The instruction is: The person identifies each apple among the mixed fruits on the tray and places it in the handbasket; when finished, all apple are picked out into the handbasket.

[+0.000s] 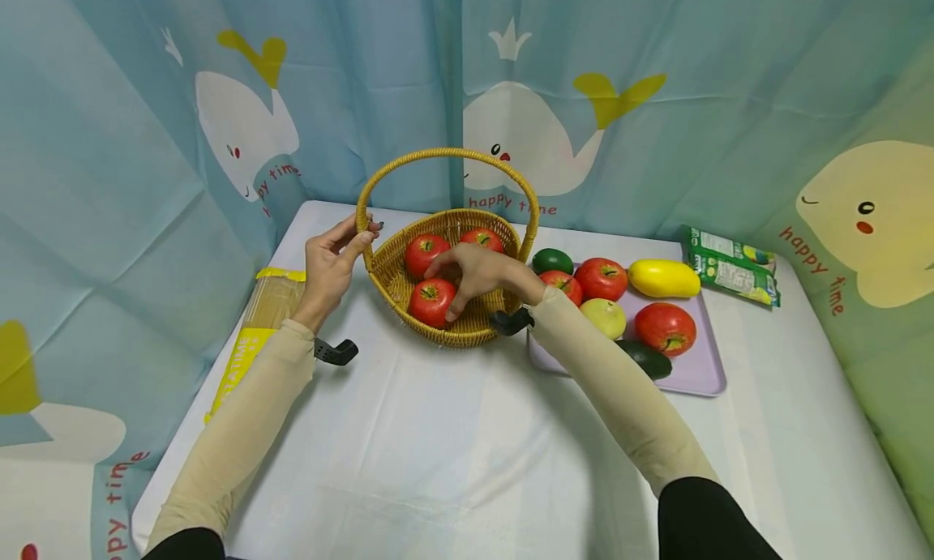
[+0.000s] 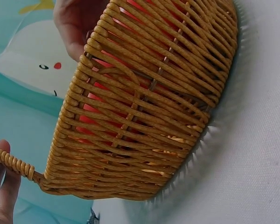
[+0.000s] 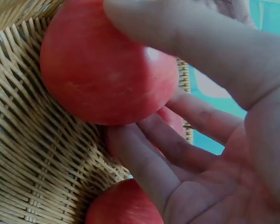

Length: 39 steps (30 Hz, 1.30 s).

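A woven wicker basket [image 1: 467, 337] with a tall arched handle stands near the back of the table. My left hand [image 1: 332, 264] pinches the handle's left end between thumb and fingers; in the left wrist view, that hand's fingers [image 2: 8, 186] lie behind the handle. Inside the basket my right hand [image 1: 477, 268] holds the front red apple [image 1: 429, 303]. The right wrist view shows the thumb on one side of this apple [image 3: 102, 70] and curled fingers on the other. Two more red apples [image 1: 426, 254] lie farther back in the basket, one partly covered by the right hand.
Right of the basket, a lilac tray [image 1: 704, 374] bears red apples [image 1: 665, 329], a yellow fruit [image 1: 664, 279], a pale green fruit [image 1: 604, 317] and dark green produce [image 1: 645, 357]. Green packets [image 1: 733, 276] lie behind it. A yellow noodle pack [image 1: 251, 341] lies at the left edge.
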Available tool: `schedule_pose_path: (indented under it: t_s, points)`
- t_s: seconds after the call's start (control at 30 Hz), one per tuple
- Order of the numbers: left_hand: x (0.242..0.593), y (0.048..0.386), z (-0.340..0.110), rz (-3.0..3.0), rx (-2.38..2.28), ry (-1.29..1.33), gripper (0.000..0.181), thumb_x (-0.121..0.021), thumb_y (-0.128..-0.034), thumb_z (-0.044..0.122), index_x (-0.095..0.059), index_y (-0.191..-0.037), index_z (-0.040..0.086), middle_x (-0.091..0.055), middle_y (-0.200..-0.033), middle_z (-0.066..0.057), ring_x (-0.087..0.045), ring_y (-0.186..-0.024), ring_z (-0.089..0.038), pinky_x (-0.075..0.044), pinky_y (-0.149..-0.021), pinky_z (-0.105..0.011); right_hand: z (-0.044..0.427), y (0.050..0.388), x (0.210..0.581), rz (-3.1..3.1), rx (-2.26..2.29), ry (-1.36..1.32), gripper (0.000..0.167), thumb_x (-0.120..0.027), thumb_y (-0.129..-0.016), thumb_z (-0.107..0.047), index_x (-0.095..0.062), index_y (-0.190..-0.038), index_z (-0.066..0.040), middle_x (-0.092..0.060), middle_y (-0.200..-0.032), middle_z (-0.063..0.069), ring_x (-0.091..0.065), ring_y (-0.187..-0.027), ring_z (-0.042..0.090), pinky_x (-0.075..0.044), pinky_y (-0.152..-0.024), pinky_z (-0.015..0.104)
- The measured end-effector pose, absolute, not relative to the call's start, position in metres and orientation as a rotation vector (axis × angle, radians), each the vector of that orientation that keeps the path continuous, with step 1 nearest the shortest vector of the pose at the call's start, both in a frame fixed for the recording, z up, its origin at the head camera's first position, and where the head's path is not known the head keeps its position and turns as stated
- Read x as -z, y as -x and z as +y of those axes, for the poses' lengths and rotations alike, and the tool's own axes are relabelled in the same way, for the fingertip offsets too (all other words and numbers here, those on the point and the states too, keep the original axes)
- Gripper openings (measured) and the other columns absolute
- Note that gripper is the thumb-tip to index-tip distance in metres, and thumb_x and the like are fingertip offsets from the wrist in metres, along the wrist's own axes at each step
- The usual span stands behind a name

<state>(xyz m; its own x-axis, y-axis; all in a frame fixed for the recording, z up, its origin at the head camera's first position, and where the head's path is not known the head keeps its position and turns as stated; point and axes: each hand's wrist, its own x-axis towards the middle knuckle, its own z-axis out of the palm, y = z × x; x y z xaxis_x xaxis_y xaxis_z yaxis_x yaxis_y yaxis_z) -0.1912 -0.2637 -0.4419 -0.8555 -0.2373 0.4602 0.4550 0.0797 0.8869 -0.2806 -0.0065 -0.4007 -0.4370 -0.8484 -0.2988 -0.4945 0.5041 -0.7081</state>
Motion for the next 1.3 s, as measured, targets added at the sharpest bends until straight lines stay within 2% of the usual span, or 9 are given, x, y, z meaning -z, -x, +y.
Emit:
schedule_pose_path:
  t_s: [0.2,0.4,0.47,0.63,0.7,0.9,1.07,1.2,1.3]
  points:
    - [0.442,0.191,-0.263,-1.87,1.818,0.218,0.032,-0.069,-0.1015,0.001,-0.07,-0.133,-0.006,-0.075,-0.116,-0.027,-0.076,-0.104,-0.011,-0.062,-0.095,-0.025,-0.005,0.28,0.4,2.125,0.741,1.092,0.07,-0.099,-0.074,-0.014,-0.067,-0.135,-0.003,-0.071,-0.131,0.01,-0.065,-0.122,0.025,-0.056,-0.109,0.037]
    - [0.442,0.191,-0.263,-1.867,1.817,0.214,0.033,-0.069,-0.1015,0.001,-0.069,-0.134,-0.007,-0.08,-0.113,-0.01,-0.077,-0.103,-0.012,-0.061,-0.096,-0.025,-0.005,0.277,0.401,2.201,0.714,1.126,0.069,-0.102,-0.071,-0.018,-0.069,-0.13,-0.002,-0.074,-0.124,0.009,-0.069,-0.113,0.024,-0.059,-0.101,0.036]
    - [0.442,0.191,-0.263,-1.864,1.823,0.21,0.033,-0.069,-0.1017,0.001,-0.07,-0.134,-0.005,-0.079,-0.114,-0.013,-0.077,-0.104,-0.014,-0.061,-0.097,-0.025,-0.005,0.276,0.401,2.22,0.708,1.134,0.069,-0.102,-0.07,-0.019,-0.07,-0.129,-0.003,-0.074,-0.123,0.009,-0.069,-0.112,0.023,-0.06,-0.1,0.036]
    - [0.442,0.192,-0.263,-1.86,1.83,0.207,0.032,-0.069,-0.1019,0.001,-0.071,-0.134,-0.003,-0.073,-0.12,-0.031,-0.077,-0.104,-0.015,-0.061,-0.097,-0.025,-0.002,0.274,0.399,2.227,0.705,1.152,0.068,-0.101,-0.072,-0.021,-0.07,-0.13,-0.003,-0.074,-0.124,0.009,-0.07,-0.111,0.025,-0.06,-0.099,0.036]
    - [0.442,0.192,-0.263,-1.856,1.834,0.207,0.032,-0.068,-0.1018,0.0,-0.071,-0.133,-0.004,-0.072,-0.12,-0.033,-0.077,-0.104,-0.014,-0.061,-0.097,-0.024,0.001,0.273,0.398,2.219,0.718,1.151,0.068,-0.1,-0.074,-0.021,-0.07,-0.131,-0.003,-0.074,-0.126,0.01,-0.07,-0.113,0.027,-0.06,-0.101,0.038]
    - [0.444,0.192,-0.263,-1.831,1.86,0.212,0.032,-0.069,-0.1012,-0.001,-0.071,-0.132,-0.005,-0.076,-0.116,-0.026,-0.077,-0.102,-0.014,-0.061,-0.097,-0.025,0.021,0.266,0.388,2.209,0.818,1.155,0.066,-0.097,-0.078,-0.022,-0.069,-0.135,-0.003,-0.071,-0.134,0.014,-0.068,-0.125,0.035,-0.056,-0.11,0.045]
    - [0.444,0.191,-0.262,-1.838,1.858,0.216,0.032,-0.07,-0.1013,0.001,-0.071,-0.133,-0.003,-0.079,-0.114,-0.015,-0.077,-0.102,-0.014,-0.062,-0.096,-0.026,0.049,0.256,0.38,2.186,0.966,1.163,0.061,-0.096,-0.081,-0.02,-0.07,-0.134,-0.004,-0.071,-0.135,0.014,-0.069,-0.127,0.037,-0.057,-0.11,0.051]
    - [0.444,0.191,-0.262,-1.828,1.87,0.213,0.032,-0.07,-0.1009,0.001,-0.071,-0.133,-0.004,-0.078,-0.115,-0.019,-0.077,-0.102,-0.013,-0.062,-0.096,-0.025,0.075,0.244,0.375,2.212,1.032,1.154,0.058,-0.095,-0.081,-0.025,-0.072,-0.132,-0.009,-0.073,-0.133,0.008,-0.07,-0.125,0.031,-0.059,-0.105,0.055]
    - [0.444,0.191,-0.262,-1.819,1.872,0.208,0.033,-0.07,-0.1012,0.001,-0.069,-0.133,-0.01,-0.079,-0.114,-0.016,-0.077,-0.102,-0.012,-0.062,-0.095,-0.024,0.094,0.234,0.37,2.27,1.053,1.144,0.057,-0.096,-0.08,-0.026,-0.073,-0.131,-0.012,-0.074,-0.13,0.005,-0.071,-0.12,0.025,-0.062,-0.099,0.054]
